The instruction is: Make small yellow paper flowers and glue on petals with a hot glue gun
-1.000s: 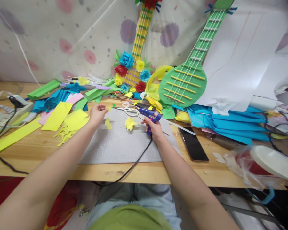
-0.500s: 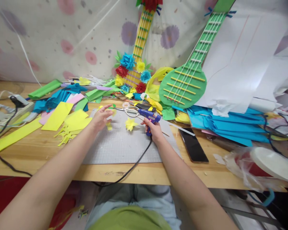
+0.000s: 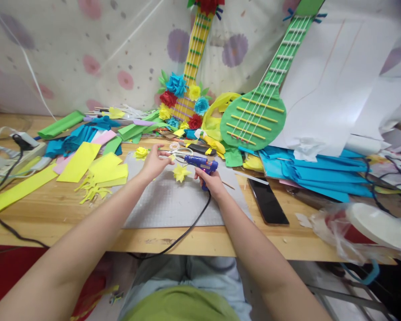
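My right hand [image 3: 211, 182] is wrapped round the handle of a blue glue gun [image 3: 202, 164], whose nozzle points left over a grey cutting mat [image 3: 173, 205]. A yellow paper flower [image 3: 181, 172] lies on the mat just under the nozzle, between my hands. My left hand [image 3: 154, 163] hovers left of that flower, its fingertips drawn together on a small yellow paper piece beside the scissors [image 3: 181, 154]. A second yellow paper flower [image 3: 141, 152] lies on the mat's far left corner, behind my left hand.
The glue gun's black cable [image 3: 183, 234] runs off the table's near edge. A phone [image 3: 268, 201] lies right of the mat. Yellow paper sheets [image 3: 90, 167], blue paper [image 3: 307, 171], two paper guitars [image 3: 254, 118] and a power strip [image 3: 6, 156] crowd the table.
My left hand moved right, from the mat's far left corner to beside the scissors, leaving a yellow flower behind it. The glue gun shifted slightly left toward the middle flower.
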Demonstrator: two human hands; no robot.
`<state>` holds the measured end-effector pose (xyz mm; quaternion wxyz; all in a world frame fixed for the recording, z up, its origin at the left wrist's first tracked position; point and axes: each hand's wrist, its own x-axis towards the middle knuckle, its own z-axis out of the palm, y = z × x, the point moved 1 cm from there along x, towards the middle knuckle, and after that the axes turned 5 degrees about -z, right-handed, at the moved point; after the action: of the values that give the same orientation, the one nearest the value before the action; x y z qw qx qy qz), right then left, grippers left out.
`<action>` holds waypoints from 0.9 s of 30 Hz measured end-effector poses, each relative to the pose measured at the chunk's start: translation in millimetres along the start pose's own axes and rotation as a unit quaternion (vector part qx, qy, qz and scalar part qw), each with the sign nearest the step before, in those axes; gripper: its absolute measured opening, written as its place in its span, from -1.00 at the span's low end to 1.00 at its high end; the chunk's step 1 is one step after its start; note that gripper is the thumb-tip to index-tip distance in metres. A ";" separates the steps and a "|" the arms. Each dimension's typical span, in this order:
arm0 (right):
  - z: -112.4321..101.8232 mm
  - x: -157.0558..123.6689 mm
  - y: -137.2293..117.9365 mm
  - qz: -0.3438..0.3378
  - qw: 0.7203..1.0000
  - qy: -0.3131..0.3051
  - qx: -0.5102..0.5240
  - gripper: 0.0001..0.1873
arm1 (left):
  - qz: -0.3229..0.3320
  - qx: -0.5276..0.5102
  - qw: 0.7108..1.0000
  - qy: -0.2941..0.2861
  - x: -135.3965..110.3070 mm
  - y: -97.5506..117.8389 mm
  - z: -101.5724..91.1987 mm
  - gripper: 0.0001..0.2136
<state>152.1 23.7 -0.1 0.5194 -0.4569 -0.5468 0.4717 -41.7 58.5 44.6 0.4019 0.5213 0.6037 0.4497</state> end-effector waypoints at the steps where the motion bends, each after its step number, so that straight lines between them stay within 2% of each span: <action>1: 0.3 -0.5 -0.4 0.004 1.000 -0.003 -0.017 -0.60 | 0.003 0.033 0.999 0.007 0.7 0.2 0.4 -0.43; 5: 1.0 -0.9 0.0 0.006 0.997 0.000 -0.074 -0.58 | 0.023 0.122 0.992 0.025 0.0 4.4 0.7 -0.37; 11: 1.2 1.5 4.9 0.004 0.997 0.018 -0.080 -0.58 | 0.037 0.143 0.989 0.007 -4.1 7.8 4.1 -0.46; 27: 0.0 -1.2 -0.8 0.027 0.994 0.032 -0.097 -0.55 | 0.008 0.061 0.998 0.003 3.3 -0.9 3.1 -0.46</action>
<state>152.1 22.4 0.5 0.4768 -0.5346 -0.5608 0.4152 -39.4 62.1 42.8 0.3642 0.5485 0.6265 0.4171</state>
